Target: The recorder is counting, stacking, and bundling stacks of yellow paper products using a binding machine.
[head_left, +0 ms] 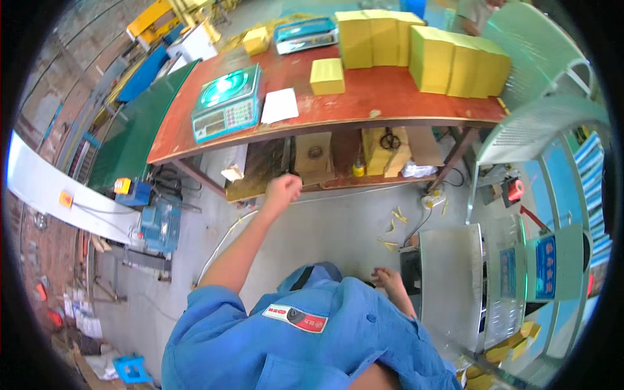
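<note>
My left hand is stretched forward in front of the red table, below its front edge. Its fingers are curled closed. A narrow dark object shows just beyond the fingers, against the lower shelf, and I cannot make out whether it is held. Low at my right side, my right hand hangs by my waist with its fingers loosely apart, seemingly holding nothing. On the tabletop stand a teal digital scale, a white sheet of paper and a small yellow paper stack.
Tall yellow stacks and a second scale stand farther back. Black scissors lie on yellow stacks on the lower shelf. A metal machine is at my right, a green conveyor belt at left. Yellow scraps litter the floor.
</note>
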